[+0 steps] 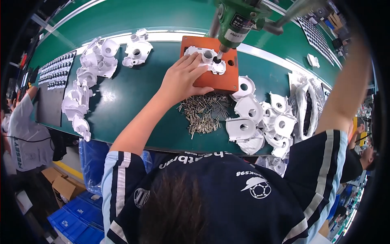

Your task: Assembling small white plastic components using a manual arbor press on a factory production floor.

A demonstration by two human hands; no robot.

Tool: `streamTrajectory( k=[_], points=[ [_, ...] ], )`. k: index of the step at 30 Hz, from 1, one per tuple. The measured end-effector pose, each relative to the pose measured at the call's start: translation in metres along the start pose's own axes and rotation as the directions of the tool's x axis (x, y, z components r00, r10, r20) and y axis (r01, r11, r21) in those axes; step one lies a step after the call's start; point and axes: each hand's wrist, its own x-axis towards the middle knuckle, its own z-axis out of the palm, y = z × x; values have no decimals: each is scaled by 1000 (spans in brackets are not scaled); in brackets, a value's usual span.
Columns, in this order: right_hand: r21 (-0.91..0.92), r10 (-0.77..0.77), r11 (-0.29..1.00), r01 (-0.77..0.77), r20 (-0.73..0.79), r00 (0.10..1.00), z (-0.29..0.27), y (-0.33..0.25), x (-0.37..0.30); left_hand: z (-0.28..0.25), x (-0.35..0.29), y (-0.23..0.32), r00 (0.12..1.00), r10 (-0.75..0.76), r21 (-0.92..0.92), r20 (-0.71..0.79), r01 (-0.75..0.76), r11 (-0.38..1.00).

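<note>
My left hand [186,76] lies over a white plastic housing [189,50] on an orange block [228,79]. Its fingers are stretched out on the housing's left side, and the thumb spreads along the block's front edge. Above stands a green press [235,24], whose dark-tipped ram [219,56] comes down at the housing, right of its upright round collar. Whether the tip touches the part I cannot tell. My right forearm [345,85] reaches up along the right edge, and its hand is beyond the visible picture. A heap of small metal pins [203,112] lies in front of the block.
More white housings [248,110] are piled right of the pins, beside a clear plastic bag [305,110]. Others [87,77] stand in a row at left, near a tray of small parts [57,70]. Blue bins [81,215] sit below left. Other people work at both sides.
</note>
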Motion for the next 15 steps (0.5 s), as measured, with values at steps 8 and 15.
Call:
streamTrajectory(
  k=[8, 15],
  points=[
    [-987, 120, 24, 161, 163, 979, -100, 56, -134, 1, 12, 8, 998, -53, -94, 16, 54, 994],
    [-457, -879, 350, 818, 143, 455, -150, -72, -162, 20, 38, -25, 971, -147, -14, 188, 153, 988]
  ],
)
